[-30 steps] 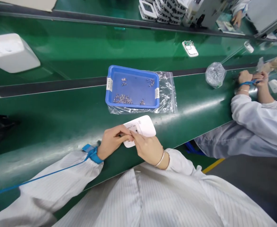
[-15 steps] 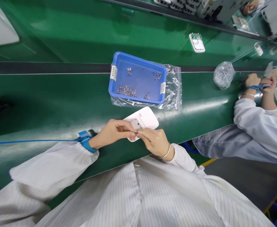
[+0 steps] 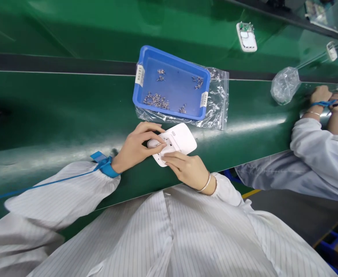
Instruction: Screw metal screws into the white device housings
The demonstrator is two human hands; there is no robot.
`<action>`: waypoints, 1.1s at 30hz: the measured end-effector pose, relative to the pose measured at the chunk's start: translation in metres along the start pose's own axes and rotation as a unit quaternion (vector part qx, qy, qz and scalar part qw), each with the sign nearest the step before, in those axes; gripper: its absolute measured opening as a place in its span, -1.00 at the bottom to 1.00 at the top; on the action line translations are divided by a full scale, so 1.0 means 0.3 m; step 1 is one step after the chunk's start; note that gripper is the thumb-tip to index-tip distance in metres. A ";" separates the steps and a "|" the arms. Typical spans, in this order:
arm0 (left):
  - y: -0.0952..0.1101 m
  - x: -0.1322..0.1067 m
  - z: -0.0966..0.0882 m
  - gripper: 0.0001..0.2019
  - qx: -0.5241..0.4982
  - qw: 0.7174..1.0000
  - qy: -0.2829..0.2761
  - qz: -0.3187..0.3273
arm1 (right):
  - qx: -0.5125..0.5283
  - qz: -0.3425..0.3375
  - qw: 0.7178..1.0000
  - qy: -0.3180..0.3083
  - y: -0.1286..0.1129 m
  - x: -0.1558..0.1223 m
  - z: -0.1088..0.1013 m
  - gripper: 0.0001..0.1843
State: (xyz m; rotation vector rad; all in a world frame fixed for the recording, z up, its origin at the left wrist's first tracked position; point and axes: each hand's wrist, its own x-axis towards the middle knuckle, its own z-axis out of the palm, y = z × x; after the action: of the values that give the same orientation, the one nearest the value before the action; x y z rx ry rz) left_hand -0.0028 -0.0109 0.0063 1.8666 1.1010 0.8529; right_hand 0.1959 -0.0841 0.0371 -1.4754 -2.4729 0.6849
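A white plastic device housing (image 3: 187, 139) lies tilted on the green bench, its recessed compartment facing up and a cluster of small holes near one end. My left hand (image 3: 137, 145) grips the housing's left side, its thumb and a fingertip meeting over the compartment. From the lower right, my right hand (image 3: 190, 169) presses its closed fingertips onto the compartment's lower end. Whatever small part is under those fingertips is hidden. Just beyond stands a blue tray (image 3: 171, 54) with several piles of small metal spring-like pieces (image 3: 156, 100).
Under the tray lies a clear zip bag (image 3: 219, 100). Farther right are a crumpled clear bag (image 3: 285, 85) and an opened white device (image 3: 246, 37) with a green board. A co-worker's hands (image 3: 332, 98) are at the right edge. A blue cord (image 3: 56, 181) runs from my left wrist.
Both hands were pinched together over the housing around a tiny metal part. Now they are apart, the left spread along the housing's side and the right lower on the compartment. The view has shifted.
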 end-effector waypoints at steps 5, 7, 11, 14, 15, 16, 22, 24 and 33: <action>-0.009 -0.018 0.015 -0.93 0.007 1.000 -0.014 0.027 | -0.022 0.000 0.999 -0.027 -0.031 -0.002 0.016 -0.64; -0.006 -0.020 0.013 -0.92 0.001 1.000 -0.009 0.020 | -0.024 0.007 0.999 -0.025 -0.037 -0.002 0.018 -0.64; 0.007 -0.016 0.008 -0.90 0.002 1.000 -0.015 0.005 | -0.015 0.008 1.000 -0.019 -0.034 -0.003 0.022 -0.62; 0.012 -0.013 0.009 -0.89 0.011 1.000 -0.021 -0.001 | -0.014 0.007 1.000 -0.020 -0.032 -0.001 0.022 -0.62; 0.012 -0.013 0.010 -0.89 0.014 1.000 -0.021 -0.003 | -0.014 0.008 1.000 -0.022 -0.032 0.000 0.022 -0.62; 0.012 -0.013 0.011 -0.89 0.016 1.000 -0.021 -0.005 | -0.014 0.008 1.000 -0.022 -0.033 0.001 0.021 -0.62; 0.003 -0.023 0.014 -0.88 0.025 0.999 -0.035 0.002 | -0.007 0.003 1.000 -0.018 -0.033 0.002 0.026 -0.60; 0.001 -0.028 0.015 -0.89 0.029 0.999 -0.041 0.001 | -0.007 -0.002 1.000 -0.011 -0.031 0.000 0.030 -0.60; 0.013 -0.032 0.017 -0.89 0.045 0.998 -0.032 -0.020 | 0.004 -0.003 1.000 -0.013 -0.029 0.001 0.032 -0.61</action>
State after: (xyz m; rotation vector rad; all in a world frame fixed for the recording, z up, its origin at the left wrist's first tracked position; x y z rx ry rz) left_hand -0.0010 -0.0224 0.0060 1.9260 1.1490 0.7260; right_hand 0.1853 -0.0902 0.0329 -1.4640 -2.4910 0.7164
